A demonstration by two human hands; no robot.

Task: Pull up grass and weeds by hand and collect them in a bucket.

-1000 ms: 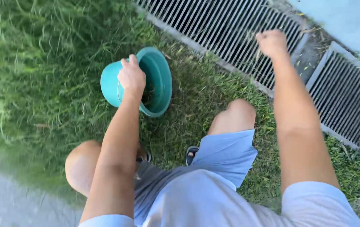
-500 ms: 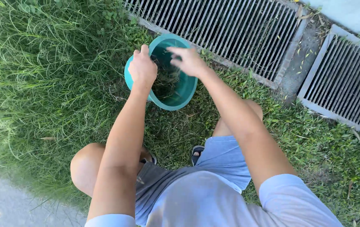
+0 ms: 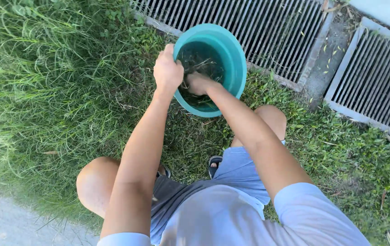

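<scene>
A teal plastic bucket (image 3: 233, 57) stands tilted on the grass just in front of my knees, with dark pulled grass and weeds (image 3: 201, 61) inside. My left hand (image 3: 167, 72) grips the bucket's near left rim. My right hand (image 3: 197, 83) reaches down inside the bucket, fingers among the clippings; whether it holds any is hidden. I am crouched, with both knees and a sandal visible below.
Metal drain grates (image 3: 267, 32) run along the top, with a second grate (image 3: 377, 86) at the right and a concrete strip between them. Tall grass (image 3: 44, 82) fills the left side. A paved path edge (image 3: 3, 223) lies at the bottom left.
My right hand came from over the grate, swung to the bucket and now sits inside it. The bucket has shifted up and to the right in view; my left hand stays on its rim.
</scene>
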